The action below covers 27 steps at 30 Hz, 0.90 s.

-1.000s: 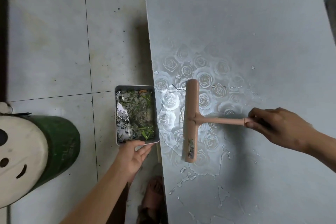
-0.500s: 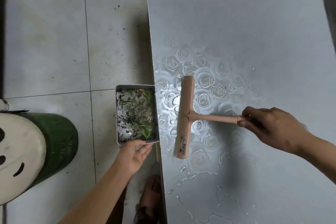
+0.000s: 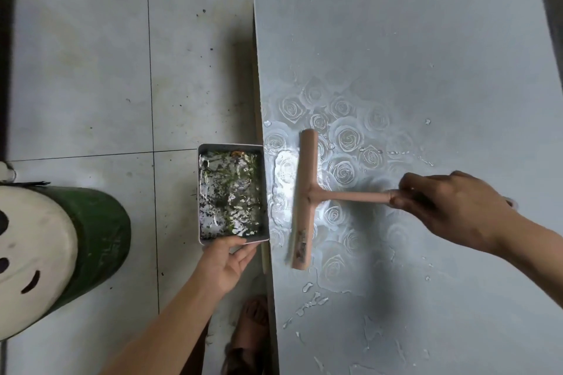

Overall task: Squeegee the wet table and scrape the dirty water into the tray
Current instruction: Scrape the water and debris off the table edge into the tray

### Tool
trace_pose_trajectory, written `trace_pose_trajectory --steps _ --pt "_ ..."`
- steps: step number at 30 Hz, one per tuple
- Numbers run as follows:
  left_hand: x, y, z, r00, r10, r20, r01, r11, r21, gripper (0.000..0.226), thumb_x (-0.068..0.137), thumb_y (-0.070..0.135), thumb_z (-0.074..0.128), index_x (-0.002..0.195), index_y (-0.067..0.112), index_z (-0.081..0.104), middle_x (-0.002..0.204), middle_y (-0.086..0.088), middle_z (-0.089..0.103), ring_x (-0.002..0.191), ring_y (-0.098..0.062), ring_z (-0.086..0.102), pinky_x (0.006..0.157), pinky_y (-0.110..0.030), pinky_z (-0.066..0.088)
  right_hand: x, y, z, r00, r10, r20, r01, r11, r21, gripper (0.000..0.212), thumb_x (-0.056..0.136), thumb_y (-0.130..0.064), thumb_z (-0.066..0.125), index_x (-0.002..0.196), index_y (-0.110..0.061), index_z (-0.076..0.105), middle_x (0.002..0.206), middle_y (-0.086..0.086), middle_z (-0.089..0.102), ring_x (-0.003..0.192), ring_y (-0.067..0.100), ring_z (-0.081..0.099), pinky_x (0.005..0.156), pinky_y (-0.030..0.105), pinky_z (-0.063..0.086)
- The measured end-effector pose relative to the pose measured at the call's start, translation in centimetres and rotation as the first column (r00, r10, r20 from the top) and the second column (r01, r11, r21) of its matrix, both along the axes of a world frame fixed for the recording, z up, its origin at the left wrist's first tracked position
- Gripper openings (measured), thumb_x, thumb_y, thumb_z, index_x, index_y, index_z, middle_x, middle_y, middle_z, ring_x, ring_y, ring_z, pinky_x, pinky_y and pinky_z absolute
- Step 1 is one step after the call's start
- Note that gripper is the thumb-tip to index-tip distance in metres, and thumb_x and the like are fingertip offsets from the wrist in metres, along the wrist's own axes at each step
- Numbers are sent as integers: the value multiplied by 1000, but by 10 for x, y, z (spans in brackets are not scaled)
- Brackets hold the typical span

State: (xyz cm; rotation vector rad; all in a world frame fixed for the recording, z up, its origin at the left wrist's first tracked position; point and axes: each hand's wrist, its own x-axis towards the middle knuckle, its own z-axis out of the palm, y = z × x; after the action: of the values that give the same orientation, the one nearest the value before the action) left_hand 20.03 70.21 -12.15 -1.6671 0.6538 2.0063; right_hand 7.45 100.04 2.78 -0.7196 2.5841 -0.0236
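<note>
The tabletop (image 3: pixel 396 24) fills the right half of the frame, and its rose-patterned surface is wet at centre. The squeegee (image 3: pixel 304 201) lies with its blade on this wet patch, running top to bottom of the frame, near and roughly parallel to the tabletop's left edge. A pool of water (image 3: pixel 285 167) sits between the blade and that edge, and loose streaks of water (image 3: pixel 310 301) lie lower down.

The right grip (image 3: pixel 451 210), a bare hand, is curled round the end of the squeegee's handle at centre right. The left grip (image 3: pixel 227 265), also bare, pinches the lower rim of the tray (image 3: pixel 201 192).

The tray is held off the tabletop, over the tiled floor (image 3: pixel 91 70), with its right side just beside the tabletop's left edge. It contains dirty water with dark and green debris.

A green stool (image 3: pixel 100 237) with a white top stands at lower left. A foot in a sandal (image 3: pixel 253 323) shows at bottom centre.
</note>
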Motion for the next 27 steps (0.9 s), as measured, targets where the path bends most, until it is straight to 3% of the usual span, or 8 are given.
trace_pose_trajectory --steps 2,5,7,12,18,23,25,27 --pt "1 -1 -2 1000 -2 -7 2 1000 10 32 86 -14 42 112 3 49 108 -23 66 70 -26 71 87 -37 49 3 -3 -3 1000 2 12 -2 1000 5 24 92 -45 50 83 -22 52 63 -6 59 58 26 58 59 29 31" --pt "3 -1 -7 1000 -10 10 9 1000 29 19 87 -13 41 87 2 52 79 -19 71 65 -26 72 77 -34 52 6 -25 -14 999 1 53 -1 1000 0 23 95 -43 46 87 -22 50 68 -6 56 67 27 59 69 33 39" --pt "4 -2 -10 1000 -11 12 11 999 32 19 87 -12 41 82 3 52 72 -17 71 62 -24 72 72 -33 55 5 -40 -19 999 24 41 -24 1000 -17 23 95 -42 47 87 -21 51 68 -6 56 67 27 58 71 35 42" --pt "6 -2 -14 1000 10 6 -10 1000 9 20 86 -14 42 82 3 51 70 -18 71 66 -27 72 88 -38 47 -2 -33 -7 998 44 -45 -45 999 -30 24 91 -40 54 80 -19 53 58 -7 54 53 27 54 60 31 37" --pt "5 -3 -12 1000 10 -2 -10 1000 8 17 86 -14 42 85 -1 52 73 -20 72 87 -31 65 92 -38 45 0 -32 -6 999 33 -42 -33 999 12 29 93 -46 43 84 -20 54 65 -3 60 62 26 59 64 32 38" --pt "7 -5 -13 1000 -14 0 14 1000 19 16 86 -13 44 91 -1 53 85 -23 70 79 -31 69 86 -38 49 -7 -66 -11 995 75 -60 -76 997 -13 32 95 -48 39 89 -21 53 72 -2 62 69 26 60 69 33 41" --pt "5 -6 -11 1000 -22 -9 22 999 26 21 86 -12 42 101 -4 53 88 -24 70 71 -30 72 79 -37 50 -18 -71 -3 995 19 -97 -24 998 -56 36 94 -51 34 89 -20 53 72 -2 63 65 28 59 62 33 41" --pt "3 -9 -7 1000 -19 -9 19 999 31 38 85 -12 39 121 -3 50 107 -26 66 69 -30 72 86 -38 47 -31 -76 2 986 -79 -146 67 994 -85 38 94 -53 33 95 -20 51 75 0 64 66 32 59 54 32 34"
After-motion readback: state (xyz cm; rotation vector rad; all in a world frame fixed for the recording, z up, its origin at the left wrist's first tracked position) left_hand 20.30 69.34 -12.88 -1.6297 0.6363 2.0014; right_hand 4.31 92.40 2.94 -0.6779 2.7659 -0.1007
